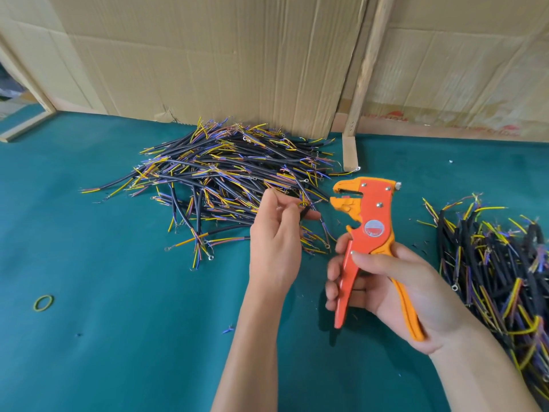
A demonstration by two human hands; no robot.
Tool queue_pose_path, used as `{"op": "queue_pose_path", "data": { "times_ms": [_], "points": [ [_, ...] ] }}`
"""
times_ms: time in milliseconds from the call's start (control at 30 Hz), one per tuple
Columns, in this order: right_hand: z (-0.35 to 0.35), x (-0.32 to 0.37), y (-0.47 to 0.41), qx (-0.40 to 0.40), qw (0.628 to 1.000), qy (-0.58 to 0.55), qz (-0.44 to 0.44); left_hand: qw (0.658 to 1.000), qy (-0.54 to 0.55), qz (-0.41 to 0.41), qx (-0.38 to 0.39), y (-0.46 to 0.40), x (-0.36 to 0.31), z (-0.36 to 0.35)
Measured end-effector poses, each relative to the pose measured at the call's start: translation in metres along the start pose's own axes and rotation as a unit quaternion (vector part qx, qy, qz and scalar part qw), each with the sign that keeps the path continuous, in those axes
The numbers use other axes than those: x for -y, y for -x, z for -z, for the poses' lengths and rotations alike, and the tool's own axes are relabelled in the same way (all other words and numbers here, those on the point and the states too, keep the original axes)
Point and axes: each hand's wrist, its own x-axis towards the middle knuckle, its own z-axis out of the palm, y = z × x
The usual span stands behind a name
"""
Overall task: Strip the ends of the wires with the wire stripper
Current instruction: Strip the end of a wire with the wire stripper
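Note:
An orange wire stripper stands upright in my right hand, whose fingers wrap its two handles; its jaws point left and are parted. My left hand pinches a short black cable between thumb and fingers, just left of the jaws, over the edge of the big pile. The cable's coloured ends point toward the jaws with a small gap between them. A large pile of black cables with yellow, blue and brown cores lies at the middle back of the green table.
A second heap of cables lies at the right edge. A green rubber band sits at the left on the green table. Cardboard sheets and a wooden post wall off the back. Small insulation scraps dot the cloth.

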Motion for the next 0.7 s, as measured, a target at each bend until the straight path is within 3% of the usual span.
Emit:
{"op": "queue_pose_path", "data": {
  "times_ms": [100,367,700],
  "points": [
    [0.001,0.001,0.0,0.021,0.999,-0.018,0.036,1.0,-0.019,-0.01,0.001,0.0,0.002,-0.002],
    [0.003,-0.002,-0.01,-0.11,0.98,0.01,0.163,0.988,-0.117,-0.077,0.058,0.003,0.003,-0.01],
    [0.008,-0.006,-0.011,-0.106,0.982,0.052,0.148,0.984,-0.144,-0.08,0.074,0.005,0.0,-0.01]
  ]
}}
